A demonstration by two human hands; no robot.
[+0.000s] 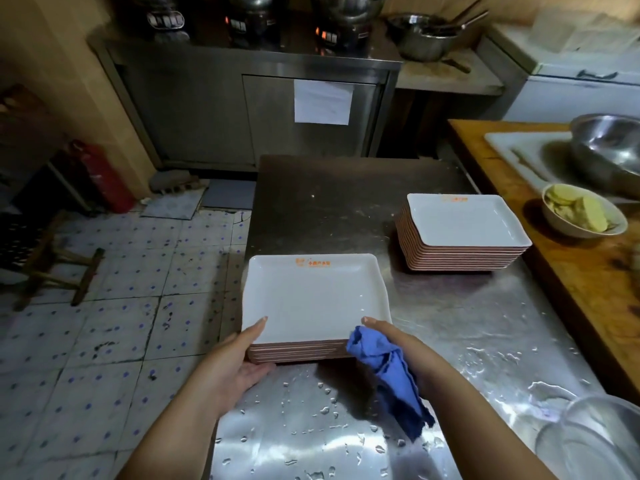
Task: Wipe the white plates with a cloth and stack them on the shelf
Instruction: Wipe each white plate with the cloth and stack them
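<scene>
White, glossy plates (313, 299) looked stiff, wet, slippery, breakable; left hand (230, 367) cupped the stack's near corner, right hand's (394, 337) grip pinched the cloth (388, 368).

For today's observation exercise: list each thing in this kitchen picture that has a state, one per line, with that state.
Near plate stack: on wet steel table, gripped at both near corners.
Far plate stack: untouched, taller.
Blue cloth: crumpled, hanging from right hand.
Left hand: thumb on top plate, fingers under stack.
Small bowl: holds yellow food.
Cabinet door: closed, paper stuck on.
</scene>
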